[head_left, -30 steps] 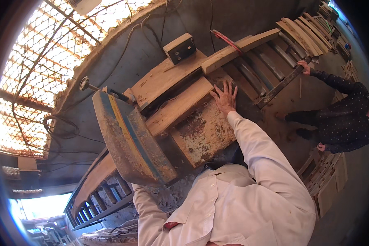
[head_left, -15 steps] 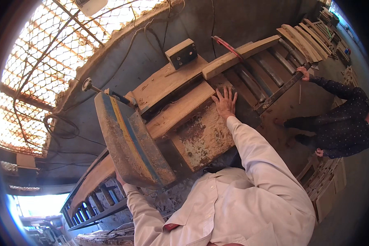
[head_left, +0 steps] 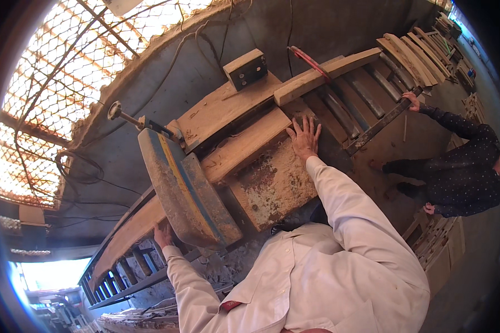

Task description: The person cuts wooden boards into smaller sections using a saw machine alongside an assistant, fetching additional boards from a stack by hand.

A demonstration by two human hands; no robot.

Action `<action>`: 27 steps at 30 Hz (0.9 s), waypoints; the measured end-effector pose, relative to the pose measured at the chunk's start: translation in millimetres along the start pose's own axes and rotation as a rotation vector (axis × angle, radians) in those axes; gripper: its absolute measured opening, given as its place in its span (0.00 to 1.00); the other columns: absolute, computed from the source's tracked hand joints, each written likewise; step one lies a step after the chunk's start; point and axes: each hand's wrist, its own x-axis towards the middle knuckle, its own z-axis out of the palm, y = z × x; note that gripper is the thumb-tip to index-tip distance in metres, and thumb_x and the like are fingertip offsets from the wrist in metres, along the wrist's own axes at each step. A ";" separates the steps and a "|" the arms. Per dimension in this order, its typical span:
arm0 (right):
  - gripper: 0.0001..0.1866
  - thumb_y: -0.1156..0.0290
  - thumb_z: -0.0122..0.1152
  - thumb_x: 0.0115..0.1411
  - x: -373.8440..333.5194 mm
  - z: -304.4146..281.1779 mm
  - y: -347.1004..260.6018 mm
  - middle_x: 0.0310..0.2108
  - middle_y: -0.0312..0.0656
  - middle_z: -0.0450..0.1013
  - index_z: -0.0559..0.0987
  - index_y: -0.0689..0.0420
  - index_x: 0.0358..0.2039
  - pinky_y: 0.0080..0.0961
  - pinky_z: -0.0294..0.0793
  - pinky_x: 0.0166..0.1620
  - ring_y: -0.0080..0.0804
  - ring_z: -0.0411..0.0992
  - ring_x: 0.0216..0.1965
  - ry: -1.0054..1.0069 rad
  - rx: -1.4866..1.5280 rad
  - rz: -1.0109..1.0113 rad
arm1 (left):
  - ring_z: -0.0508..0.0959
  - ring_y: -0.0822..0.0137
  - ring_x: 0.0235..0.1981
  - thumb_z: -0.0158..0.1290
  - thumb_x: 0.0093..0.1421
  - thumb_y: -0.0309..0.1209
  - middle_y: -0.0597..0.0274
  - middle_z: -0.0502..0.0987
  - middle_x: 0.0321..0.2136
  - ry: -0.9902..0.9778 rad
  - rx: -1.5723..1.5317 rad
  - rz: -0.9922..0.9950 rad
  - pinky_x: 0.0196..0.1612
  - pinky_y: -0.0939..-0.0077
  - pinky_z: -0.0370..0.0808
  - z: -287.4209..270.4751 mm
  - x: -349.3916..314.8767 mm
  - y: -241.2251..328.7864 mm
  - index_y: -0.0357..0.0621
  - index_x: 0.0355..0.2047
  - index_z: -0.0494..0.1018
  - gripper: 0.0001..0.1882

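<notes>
Board (head_left: pixel 250 141) looks partway past the housing (head_left: pixel 178 186), some left. Right grip (head_left: pixel 304 139) spread, right edge of surface (head_left: pixel 278 194); left grip (head_left: pixel 163 235), can't tell.

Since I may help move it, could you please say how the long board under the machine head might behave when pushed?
The board looks thick-edged, so probably stiff. It seems to extend past both sides of the machine head, so perhaps heavy. Its left part lies over a barred frame, so it may slide easily.
</notes>
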 end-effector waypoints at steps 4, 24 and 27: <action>0.32 0.40 0.34 0.66 1.0 -2.2 2.4 0.68 0.44 0.48 0.62 0.44 0.64 0.51 0.27 0.68 0.42 0.38 0.70 -0.009 -0.003 0.013 | 0.76 0.51 0.48 0.45 0.67 0.42 0.49 0.74 0.49 0.026 -0.011 -0.004 0.49 0.55 0.77 12.1 -3.6 -1.3 0.35 0.52 0.67 0.22; 0.32 0.41 0.32 0.66 4.1 4.6 -8.3 0.68 0.43 0.48 0.61 0.43 0.64 0.53 0.30 0.68 0.42 0.40 0.70 -0.011 -0.055 -0.023 | 0.71 0.52 0.55 0.55 0.60 0.43 0.53 0.72 0.53 -0.330 1.066 0.702 0.57 0.52 0.68 -49.8 4.3 0.0 0.40 0.59 0.62 0.31; 0.32 0.41 0.32 0.66 2.7 7.3 16.2 0.68 0.42 0.49 0.61 0.43 0.65 0.54 0.31 0.68 0.42 0.40 0.70 -0.003 -0.101 -0.004 | 0.76 0.52 0.48 0.56 0.59 0.45 0.54 0.74 0.49 -0.024 0.070 -0.015 0.52 0.48 0.70 15.5 -9.0 -17.3 0.39 0.54 0.67 0.29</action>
